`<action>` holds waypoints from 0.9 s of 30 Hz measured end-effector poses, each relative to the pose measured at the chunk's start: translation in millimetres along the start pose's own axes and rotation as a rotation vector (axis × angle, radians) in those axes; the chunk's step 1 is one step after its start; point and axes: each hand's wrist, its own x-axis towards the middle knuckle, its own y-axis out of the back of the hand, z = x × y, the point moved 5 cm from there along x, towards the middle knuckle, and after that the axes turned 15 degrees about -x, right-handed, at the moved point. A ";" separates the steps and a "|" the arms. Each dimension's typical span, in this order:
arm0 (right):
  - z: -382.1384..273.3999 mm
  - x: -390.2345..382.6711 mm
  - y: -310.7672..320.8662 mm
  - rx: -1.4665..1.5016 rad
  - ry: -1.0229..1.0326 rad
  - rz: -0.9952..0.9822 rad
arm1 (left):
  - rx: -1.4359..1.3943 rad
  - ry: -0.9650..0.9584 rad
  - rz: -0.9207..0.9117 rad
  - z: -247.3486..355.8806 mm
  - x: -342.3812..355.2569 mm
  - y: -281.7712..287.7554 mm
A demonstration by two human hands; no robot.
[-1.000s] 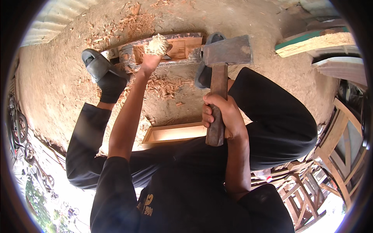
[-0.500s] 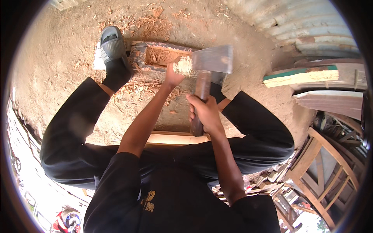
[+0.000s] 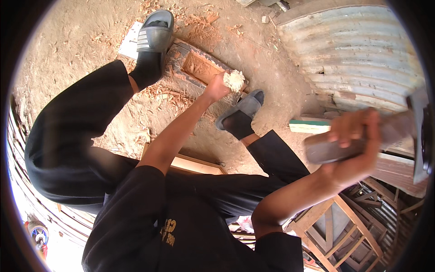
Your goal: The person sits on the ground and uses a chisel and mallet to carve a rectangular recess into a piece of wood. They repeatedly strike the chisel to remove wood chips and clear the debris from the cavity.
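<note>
My left hand (image 3: 218, 88) is closed around an upright chisel (image 3: 234, 80), whose pale wooden top is frayed and splintered. Its blade is hidden below the fist. Under that hand lies a dark-faced wooden beam (image 3: 185, 49) with a long rectangular recess cut into it, shavings inside. On the right, well away from the beam, my right hand (image 3: 355, 129) grips the brown handle of an axe (image 3: 319, 149). The axe head stands at the far right rim, slightly blurred. My left foot in a grey slide sandal (image 3: 154, 34) rests against the beam's far left end.
My right sandal (image 3: 244, 109) is on the dirt near the beam's right end. Wood shavings (image 3: 206, 27) litter the ground. Corrugated metal sheeting (image 3: 349, 50) rises at right, with a green-edged board (image 3: 299, 126) and a wooden frame (image 3: 335, 226) below it. A low wooden piece (image 3: 195, 165) lies under my legs.
My right hand has swung the axe from beside the chisel top far out to the right. The view has turned, so the beam now slants. The left hand keeps hold of the chisel.
</note>
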 end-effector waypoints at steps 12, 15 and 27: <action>248.6 -89.0 -4.0 -0.626 -0.609 -0.254 | 0.168 -0.063 -0.007 16.0 9.5 -0.4; 182.3 -72.8 -17.8 -0.146 -0.753 -0.336 | 0.074 -0.039 -0.020 7.0 -7.2 -6.5; -5.6 30.0 -3.4 0.010 0.069 -0.309 | 0.044 -0.043 -0.006 13.4 -13.1 4.1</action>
